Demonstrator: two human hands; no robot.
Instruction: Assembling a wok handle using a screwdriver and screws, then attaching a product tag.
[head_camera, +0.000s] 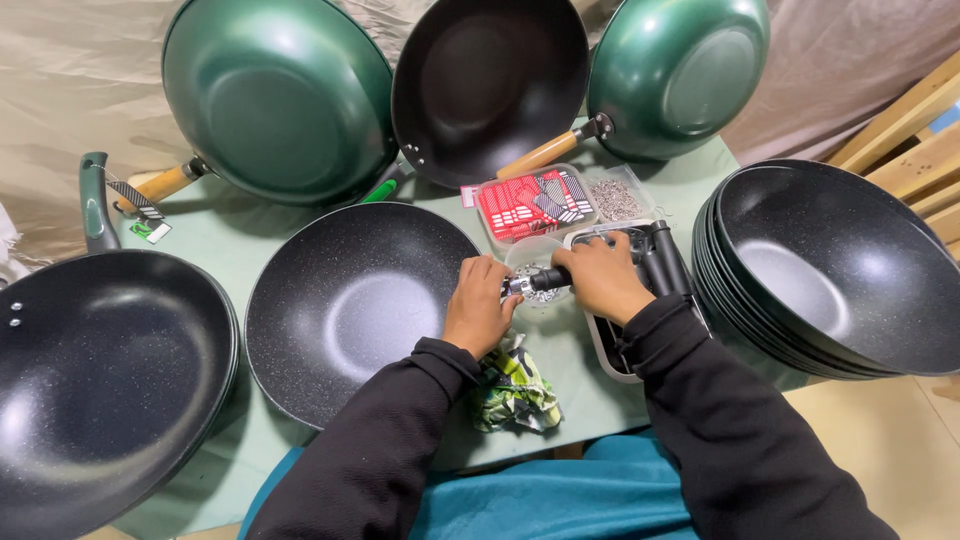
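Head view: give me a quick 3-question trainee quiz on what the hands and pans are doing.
1. True or false: the right hand grips a black handle.
2. Which pan does the left hand rest against?
A. the speckled black pan in the middle
B. the stack of black pans at the right
C. the green pan leaning at the back
3. Fill in: below the left hand lies a crumpled green and yellow ____.

Key: 1 true; 2 A; 3 cloth.
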